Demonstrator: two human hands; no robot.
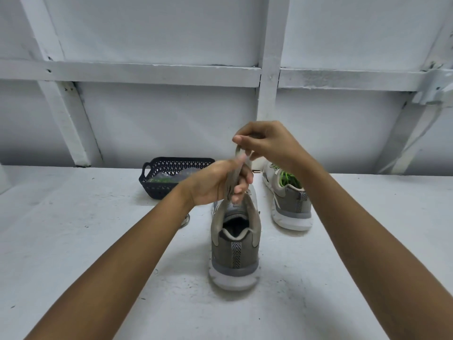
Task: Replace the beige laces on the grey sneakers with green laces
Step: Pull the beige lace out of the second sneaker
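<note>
**Beige lace bunched between both hands, above the near sneaker**

Gripped in the curled fingers of the left hand (217, 184): several strands of beige lace (238, 155), gathered into a bundle; pinched higher up, between thumb and fingertips of the right hand (267, 143): the top loop of the same lace. Directly below the left grip, the near grey sneaker (234, 251), heel towards the wearer, standing on the white table (73, 241); hard to tell whether fully free of the eyelets, with the tongue hidden behind the fist. Right of and beyond both grips, close beside the near shoe, the second sneaker (290, 202), already threaded with green laces (286, 179). Left of the left grip and farther off, a dark basket (169, 165) with something green inside, probably the spare lace. Judged light, limp and flat-woven; no risk of breakage, but prone to tangling and to slipping through loose fingers; best taken near the stiff tips for threading, or by the whole bundle for setting aside.
</note>
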